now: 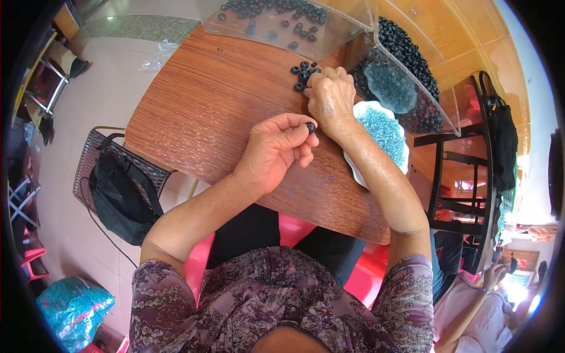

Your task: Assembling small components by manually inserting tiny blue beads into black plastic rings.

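Between the thumb and fingertips of my left hand (273,147) is a small round black part with a hole, like a knob or thick ring (311,127). I hold it over the wooden table (223,100). Farther off, my right hand (332,97) is curled palm down beside a small pile of similar black parts (303,73) on the table. Its fingertips are hidden beneath it, so whatever they pinch does not show. Right of that forearm sits a white scalloped dish (361,109) filled with tiny blue beads (382,132).
A clear plastic bin (347,41) with scattered black parts stands at the far edge. Another clear bin (447,115), heaped with black parts, is at the far right. A black bag (120,194) rests on a chair at left. Another person (477,312) sits at lower right.
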The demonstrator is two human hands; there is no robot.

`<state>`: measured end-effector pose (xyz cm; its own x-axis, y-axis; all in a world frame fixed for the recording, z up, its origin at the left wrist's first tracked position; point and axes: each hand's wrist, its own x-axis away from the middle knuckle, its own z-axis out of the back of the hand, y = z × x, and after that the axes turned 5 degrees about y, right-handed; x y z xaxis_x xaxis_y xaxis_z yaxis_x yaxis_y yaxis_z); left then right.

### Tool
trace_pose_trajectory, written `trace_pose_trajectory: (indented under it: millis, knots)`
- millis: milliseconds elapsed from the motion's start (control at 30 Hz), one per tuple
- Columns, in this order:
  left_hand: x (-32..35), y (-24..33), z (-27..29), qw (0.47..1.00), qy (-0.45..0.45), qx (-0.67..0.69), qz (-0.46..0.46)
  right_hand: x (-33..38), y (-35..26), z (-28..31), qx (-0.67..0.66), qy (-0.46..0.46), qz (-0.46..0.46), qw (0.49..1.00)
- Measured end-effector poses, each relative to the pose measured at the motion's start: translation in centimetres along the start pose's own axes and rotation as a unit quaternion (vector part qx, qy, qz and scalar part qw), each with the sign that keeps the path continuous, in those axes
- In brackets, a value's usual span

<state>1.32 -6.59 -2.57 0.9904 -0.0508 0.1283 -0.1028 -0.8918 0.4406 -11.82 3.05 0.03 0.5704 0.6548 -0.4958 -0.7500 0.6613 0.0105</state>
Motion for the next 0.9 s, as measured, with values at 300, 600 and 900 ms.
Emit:
trace_pose_trajectory:
  millis: [300, 600, 900]
  knots:
    - [0.1, -0.2, -0.1, 1.0, -0.012, -0.008, 0.006, 2.9, 0.1, 5.3, -0.318, 0.014, -0.134, 0.938]
    - [1.3, -0.4, -1.6, 0.995, -0.011, -0.101, 0.018, 7.1, -1.6, 10.8, -0.598, -0.056, -0.338, 0.724]
    - [2.7, -0.6, -2.7, 0.983, -0.028, -0.18, -0.029, 8.3, -2.1, 11.2, -0.671, -0.079, -0.369, 0.638]
